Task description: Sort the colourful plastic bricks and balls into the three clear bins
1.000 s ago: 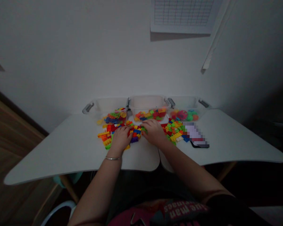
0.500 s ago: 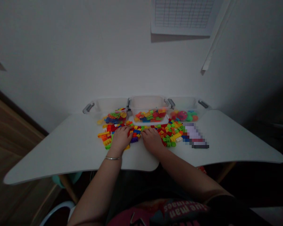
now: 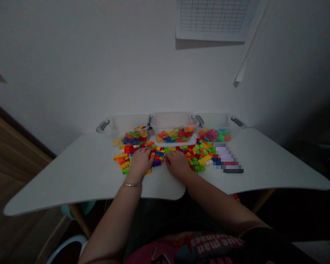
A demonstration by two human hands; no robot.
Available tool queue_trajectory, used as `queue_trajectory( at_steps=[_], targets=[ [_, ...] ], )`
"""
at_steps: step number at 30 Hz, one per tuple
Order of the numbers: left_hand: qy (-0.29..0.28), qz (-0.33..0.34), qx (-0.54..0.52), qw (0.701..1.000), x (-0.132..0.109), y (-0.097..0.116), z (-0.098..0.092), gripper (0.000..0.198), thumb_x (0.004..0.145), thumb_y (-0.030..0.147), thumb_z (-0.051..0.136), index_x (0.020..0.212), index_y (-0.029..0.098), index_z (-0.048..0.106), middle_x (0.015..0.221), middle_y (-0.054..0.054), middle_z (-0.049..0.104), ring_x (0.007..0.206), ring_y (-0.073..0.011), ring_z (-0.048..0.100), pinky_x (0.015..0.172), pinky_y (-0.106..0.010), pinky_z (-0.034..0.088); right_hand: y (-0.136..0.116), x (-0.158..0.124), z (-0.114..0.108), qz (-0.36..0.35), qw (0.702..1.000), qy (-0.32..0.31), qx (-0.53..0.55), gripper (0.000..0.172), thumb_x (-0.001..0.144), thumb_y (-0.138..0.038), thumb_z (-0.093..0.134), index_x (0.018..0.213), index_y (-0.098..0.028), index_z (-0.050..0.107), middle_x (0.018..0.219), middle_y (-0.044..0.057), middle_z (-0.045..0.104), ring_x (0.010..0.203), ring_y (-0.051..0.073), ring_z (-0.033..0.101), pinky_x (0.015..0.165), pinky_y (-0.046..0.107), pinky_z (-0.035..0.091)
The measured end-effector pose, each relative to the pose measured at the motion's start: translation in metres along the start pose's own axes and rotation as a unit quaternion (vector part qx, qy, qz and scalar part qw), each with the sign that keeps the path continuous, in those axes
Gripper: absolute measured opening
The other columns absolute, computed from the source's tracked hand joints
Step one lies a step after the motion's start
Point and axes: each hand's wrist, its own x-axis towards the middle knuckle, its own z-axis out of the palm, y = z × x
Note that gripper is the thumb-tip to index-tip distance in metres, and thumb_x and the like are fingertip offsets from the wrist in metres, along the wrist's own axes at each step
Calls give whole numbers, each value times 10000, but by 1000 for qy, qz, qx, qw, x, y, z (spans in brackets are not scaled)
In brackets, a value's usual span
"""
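A spread of toy building bricks (image 3: 200, 154) in red, yellow, green, orange and blue lies across the white table (image 3: 71, 176). My left hand (image 3: 141, 159) rests palm down on the left part of the spread, fingers stretched out and thumb apart, with a bracelet on the wrist. Right of it, my right hand (image 3: 178, 161) lies on the bricks near the middle, its fingers extended and slightly bent. Neither hand visibly grips a brick. A purple brick (image 3: 156, 163) sits in the gap between the hands, beside my left thumb. What lies under both palms is hidden.
Along the wall stand three clear plastic boxes, the left box (image 3: 121, 123), the middle box (image 3: 173, 119) and the right box (image 3: 217, 121), each with colourful pieces inside. A pixelated flat object (image 3: 228, 157) lies right of the bricks. A gridded paper (image 3: 211, 18) hangs above.
My right hand's fingertips have shifted very slightly to the right. My left hand, the bricks and the boxes look the same.
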Motion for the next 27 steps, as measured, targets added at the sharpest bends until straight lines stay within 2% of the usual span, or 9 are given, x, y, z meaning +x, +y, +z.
queue_trajectory(
  at_steps=[6,9,12,14,16,18,22,27],
  targets=[
    [1,6,-2,1000,1,-1,1,377,950,345,478,1248,197,655,1284,-90,658,1193,-279,579,1056,-432,436,2,2,0,-44,999,31,4,192,925,-163,506,997,-171,684,985,103,696,953,244,599,896,366,441],
    [1,10,1,1000,1,-3,2,379,950,344,476,1252,194,651,1284,-98,656,1186,-277,581,1053,-433,436,5,7,-8,-49,996,67,45,181,916,-139,496,978,-172,663,975,99,684,926,229,606,845,337,461],
    [-2,12,3,1000,1,-4,2,379,952,350,475,1255,200,646,1305,-94,646,1198,-274,574,1056,-427,433,14,16,-24,-37,983,141,116,144,901,-152,508,942,-183,642,948,87,675,911,222,614,822,326,478],
    [-4,9,2,1000,1,-4,2,380,956,356,468,1255,202,644,1314,-88,642,1207,-275,570,1057,-430,433,24,25,-38,-28,965,206,158,124,874,-150,524,921,-189,632,959,90,676,947,229,614,863,340,483],
    [-8,8,2,1000,2,-3,1,383,959,359,460,1250,193,646,1302,-91,649,1204,-277,573,1053,-433,436,37,36,-52,-19,950,260,174,127,850,-149,529,905,-203,630,979,88,683,991,243,610,916,380,479],
    [-11,7,1,1000,2,-2,-1,385,958,356,462,1247,184,648,1290,-94,654,1197,-279,577,1049,-434,440,51,47,-64,-12,942,289,169,151,837,-135,515,891,-210,635,1023,91,683,1026,246,605,960,409,468],
    [-17,0,-2,1000,2,0,-3,381,957,348,466,1252,192,650,1295,-85,653,1200,-280,575,1056,-431,434,71,66,-76,13,936,316,156,218,861,-146,475,907,-207,679,1095,105,669,1075,239,597,1016,420,450],
    [-16,-6,-5,1000,1,1,-5,369,953,343,477,1247,205,652,1298,-82,652,1200,-267,575,1055,-420,436,77,73,-71,47,941,306,136,326,860,-149,460,1050,-169,724,1141,129,664,1090,245,606,1040,423,458]
  ],
)
